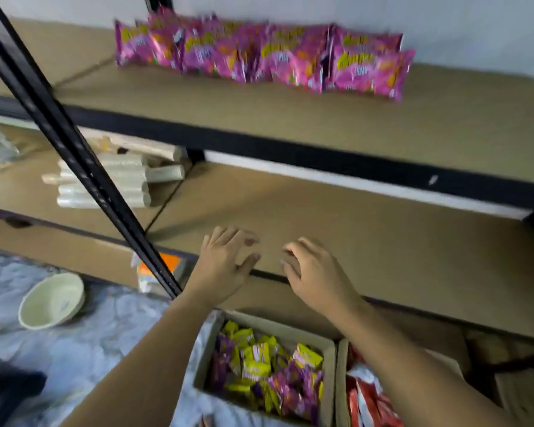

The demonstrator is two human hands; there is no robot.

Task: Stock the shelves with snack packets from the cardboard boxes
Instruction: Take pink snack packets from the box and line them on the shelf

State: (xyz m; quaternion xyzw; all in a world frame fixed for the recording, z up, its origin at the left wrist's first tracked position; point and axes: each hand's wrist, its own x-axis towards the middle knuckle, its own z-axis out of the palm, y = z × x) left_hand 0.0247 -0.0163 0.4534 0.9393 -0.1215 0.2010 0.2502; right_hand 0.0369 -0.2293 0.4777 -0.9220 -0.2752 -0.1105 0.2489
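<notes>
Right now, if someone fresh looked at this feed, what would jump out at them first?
The row of pink snack packets standing along the back of the upper shelf. Next, both empty hands, left hand and right hand, hovering over the bare middle shelf. Below them, a cardboard box of yellow and purple packets.

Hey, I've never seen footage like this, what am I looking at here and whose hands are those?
No machine here: one camera worn on a person's head looks forward and down at a shelving rack. The left hand and right hand hover over the middle shelf, fingers relaxed, with nothing in their grip. Pink snack packets line the top shelf. Below, one cardboard box holds yellow and purple packets; beside it are red packets. A pale bowl lies at the left.
</notes>
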